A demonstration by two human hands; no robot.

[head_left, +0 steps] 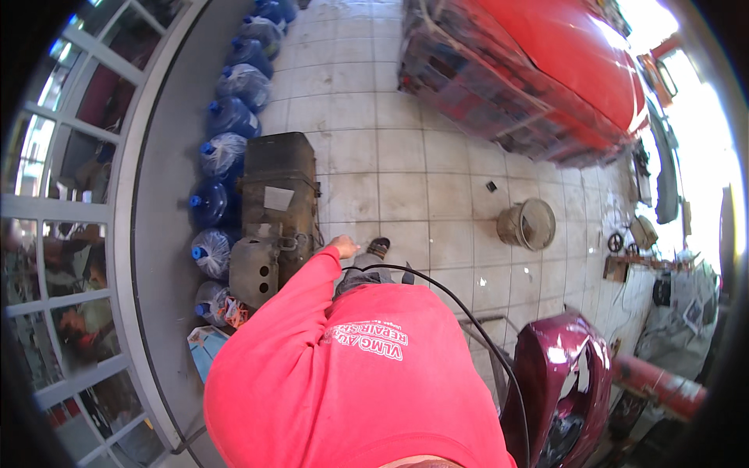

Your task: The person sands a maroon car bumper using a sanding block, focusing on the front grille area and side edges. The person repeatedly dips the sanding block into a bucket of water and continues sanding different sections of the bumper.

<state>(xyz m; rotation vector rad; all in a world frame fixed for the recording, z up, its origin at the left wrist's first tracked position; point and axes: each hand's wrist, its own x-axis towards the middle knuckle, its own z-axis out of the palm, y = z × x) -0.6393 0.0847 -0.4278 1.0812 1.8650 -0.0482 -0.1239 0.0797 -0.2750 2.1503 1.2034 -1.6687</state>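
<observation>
Left hand (pixel 345 246) is near the dark case (pixel 262 217), its openness and grip unclear; right hand unseen.

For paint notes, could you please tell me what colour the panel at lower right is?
The panel is glossy maroon, in the head view.

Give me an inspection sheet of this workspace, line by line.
Surface: pale tiled floor, stained in places.
Things by the hands: worn dark boxy unit, left of the left hand.
Clutter: row of blue jugs, several in clear plastic; bucket; small dark piece on the tiles.
Hands: left one's fingers curled, grip unclear; right hand not in view.
Cables: black cable arcing past the red shirt toward the lower edge.
Surroundings: large red body with plastic sheeting; glossy purple panel; white-framed panes at left.
</observation>
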